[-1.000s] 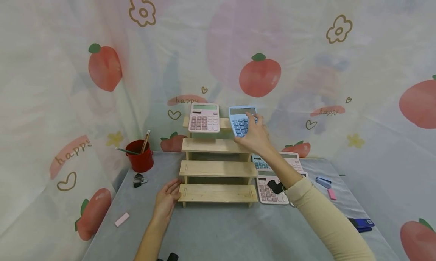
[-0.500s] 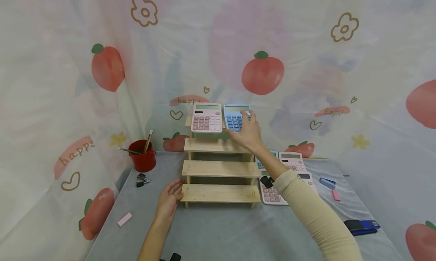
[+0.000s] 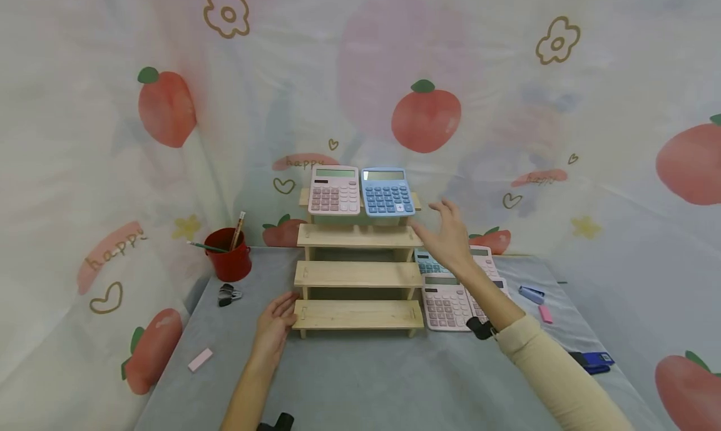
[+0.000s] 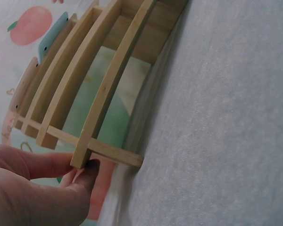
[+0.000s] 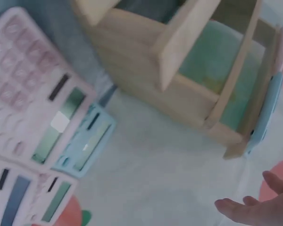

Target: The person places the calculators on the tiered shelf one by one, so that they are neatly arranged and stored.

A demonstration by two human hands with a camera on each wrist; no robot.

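The blue calculator [image 3: 385, 192] is sitting on the rack's [image 3: 358, 274] top step, just beside the pink one [image 3: 335, 191], long axis leaning upright against the back. It is lying up and to the left of the right hand [image 3: 447, 234], the nearer hand, which is being held in the air with fingers spread, holding nothing. The left hand [image 3: 275, 326] is being pressed flat against the bottom step's left end, fingers relaxed. Spare calculators [image 3: 450, 287] are lying below the right wrist.
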